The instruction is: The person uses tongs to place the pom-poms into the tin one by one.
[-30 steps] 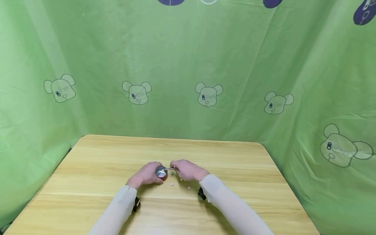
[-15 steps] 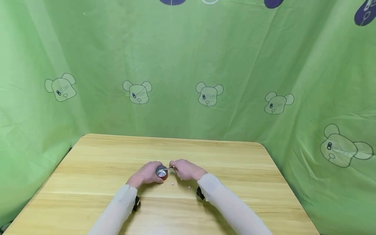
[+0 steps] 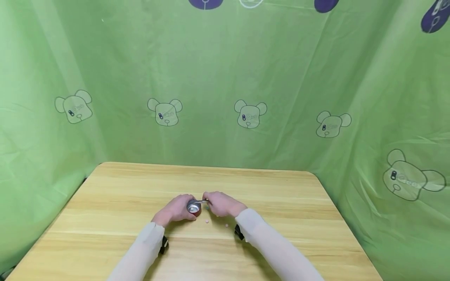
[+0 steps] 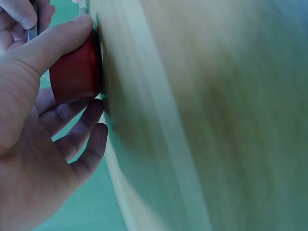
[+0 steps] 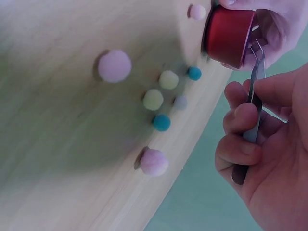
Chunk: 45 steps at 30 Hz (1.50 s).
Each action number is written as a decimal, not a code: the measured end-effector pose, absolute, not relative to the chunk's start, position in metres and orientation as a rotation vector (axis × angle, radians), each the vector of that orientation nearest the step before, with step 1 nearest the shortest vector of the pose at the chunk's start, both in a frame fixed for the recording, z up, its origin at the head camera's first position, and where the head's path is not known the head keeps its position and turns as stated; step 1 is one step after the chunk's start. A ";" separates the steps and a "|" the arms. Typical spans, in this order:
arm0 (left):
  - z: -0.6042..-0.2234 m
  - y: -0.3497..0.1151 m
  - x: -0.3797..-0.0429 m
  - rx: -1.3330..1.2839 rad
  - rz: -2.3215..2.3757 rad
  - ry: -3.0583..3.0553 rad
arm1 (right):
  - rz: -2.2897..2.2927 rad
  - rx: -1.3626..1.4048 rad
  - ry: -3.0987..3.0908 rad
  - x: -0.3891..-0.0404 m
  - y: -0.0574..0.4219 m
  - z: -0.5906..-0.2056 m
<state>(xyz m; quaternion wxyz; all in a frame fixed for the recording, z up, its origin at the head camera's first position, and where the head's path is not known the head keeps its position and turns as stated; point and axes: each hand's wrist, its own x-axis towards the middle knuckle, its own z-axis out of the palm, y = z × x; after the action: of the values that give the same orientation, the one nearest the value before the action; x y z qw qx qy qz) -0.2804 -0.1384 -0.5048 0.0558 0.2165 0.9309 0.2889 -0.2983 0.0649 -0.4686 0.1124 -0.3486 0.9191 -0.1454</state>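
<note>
My left hand [image 3: 177, 208] grips a small red round cup [image 3: 195, 214] from its left side, thumb in front and fingers behind. The cup stands on the table with its silver inside facing up. In the left wrist view the thumb presses on the red wall [image 4: 74, 77]. From the right, my right hand [image 3: 221, 204] pinches metal tweezers [image 5: 251, 134] between thumb and fingers. The tweezer tips lie at the cup's opening, slightly apart in the right wrist view. I see nothing between them; the cup's contents are unclear.
Beneath my right hand lie several pompoms: a large pink one [image 5: 114, 66], another pink one [image 5: 154, 162], a yellow one [image 5: 153, 99], a blue one [image 5: 161, 122] and a greyish one [image 5: 180, 102]. A small pink pompom [image 5: 197, 12] lies near the cup. Green curtains [image 3: 211, 140] surround the wooden table [image 3: 274, 187].
My right hand and tweezers have shifted very slightly left, covering more of the blue pompom near the cup in the head view. My left hand keeps its grip on the cup, almost unmoved.
</note>
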 end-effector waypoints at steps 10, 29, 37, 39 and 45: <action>-0.504 -0.136 -0.279 0.651 0.875 2.826 | -0.438 -1.055 2.730 -0.290 0.089 -0.456; -0.506 -0.138 -0.279 0.646 0.858 2.832 | -0.337 -1.126 2.766 -0.257 0.164 -0.469; -0.505 -0.139 -0.278 0.607 0.855 2.830 | -0.296 -1.183 2.754 -0.246 0.174 -0.474; -0.505 -0.139 -0.278 0.610 0.851 2.830 | -0.287 -1.191 2.757 -0.245 0.175 -0.476; -0.506 -0.138 -0.279 0.621 0.855 2.828 | -0.279 -1.186 2.771 -0.244 0.179 -0.478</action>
<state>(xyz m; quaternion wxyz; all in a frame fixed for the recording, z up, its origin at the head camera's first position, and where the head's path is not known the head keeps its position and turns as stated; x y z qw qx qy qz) -0.2791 -0.1379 -0.5060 0.0614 0.2053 0.9350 0.2826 -0.2444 0.1790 -0.4780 0.0573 -0.3912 0.9139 -0.0921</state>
